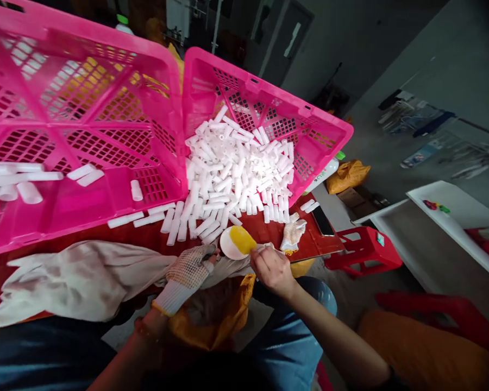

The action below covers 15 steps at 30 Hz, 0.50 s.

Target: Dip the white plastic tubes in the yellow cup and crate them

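Note:
My left hand [191,266] wears a white knit glove with bare fingertips. Its fingers are curled together at the table's front edge, and what they hold, if anything, is hidden. Close to its fingertips is a round white disc [228,247], partly covered by a flat yellow piece [242,239]. The bare fingers of my right hand [274,269] are pinched at the tapered end of that yellow piece. Just beyond both hands, a large heap of short white tubes [236,168] spills out of a tipped pink basket [269,87] onto the red table [264,233].
Another pink basket [85,206] at left holds a few white tubes. Grey cloth [85,277] drapes the front edge. An orange sack [212,331] gapes below my hands. Right of them lie a glove [293,233] and a phone [323,221]. A red stool [362,250] stands beyond.

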Motion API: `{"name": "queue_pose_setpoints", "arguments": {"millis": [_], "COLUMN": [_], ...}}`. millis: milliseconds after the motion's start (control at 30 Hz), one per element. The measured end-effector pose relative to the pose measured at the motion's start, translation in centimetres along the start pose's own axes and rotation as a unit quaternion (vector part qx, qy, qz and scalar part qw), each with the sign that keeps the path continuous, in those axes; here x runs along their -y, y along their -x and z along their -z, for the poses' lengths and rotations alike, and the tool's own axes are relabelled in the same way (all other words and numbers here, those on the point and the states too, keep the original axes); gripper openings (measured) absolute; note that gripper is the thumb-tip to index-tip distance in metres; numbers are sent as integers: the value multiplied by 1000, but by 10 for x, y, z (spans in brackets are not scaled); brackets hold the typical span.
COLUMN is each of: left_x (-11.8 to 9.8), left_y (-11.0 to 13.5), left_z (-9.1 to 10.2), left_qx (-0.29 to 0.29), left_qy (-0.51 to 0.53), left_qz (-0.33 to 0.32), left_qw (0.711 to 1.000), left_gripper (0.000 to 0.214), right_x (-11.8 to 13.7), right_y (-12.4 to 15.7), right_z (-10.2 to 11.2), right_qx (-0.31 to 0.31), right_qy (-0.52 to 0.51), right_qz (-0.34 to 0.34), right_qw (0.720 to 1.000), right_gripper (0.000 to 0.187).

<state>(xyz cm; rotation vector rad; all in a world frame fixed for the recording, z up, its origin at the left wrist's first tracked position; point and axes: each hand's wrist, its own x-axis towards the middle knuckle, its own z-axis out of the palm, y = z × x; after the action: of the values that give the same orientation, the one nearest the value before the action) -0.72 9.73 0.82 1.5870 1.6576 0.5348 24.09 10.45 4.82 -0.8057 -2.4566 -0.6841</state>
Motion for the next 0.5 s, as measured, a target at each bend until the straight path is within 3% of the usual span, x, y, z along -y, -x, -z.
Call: {"name": "queue_pose_setpoints", "arguments": {"millis": [500], "left_x": [7], "left_y": [3], "left_z": [-3], "left_qx": [-27], "left_qy": [48], "left_qz": [-43], "left_qw": [998], "left_gripper": [58], "right_x": [9], "right_y": [-12], "right_z": [-10], "right_qx": [9], "right_qy": [25], "right_qz": [32], "right_qw": [999], "right_gripper": [24]}}
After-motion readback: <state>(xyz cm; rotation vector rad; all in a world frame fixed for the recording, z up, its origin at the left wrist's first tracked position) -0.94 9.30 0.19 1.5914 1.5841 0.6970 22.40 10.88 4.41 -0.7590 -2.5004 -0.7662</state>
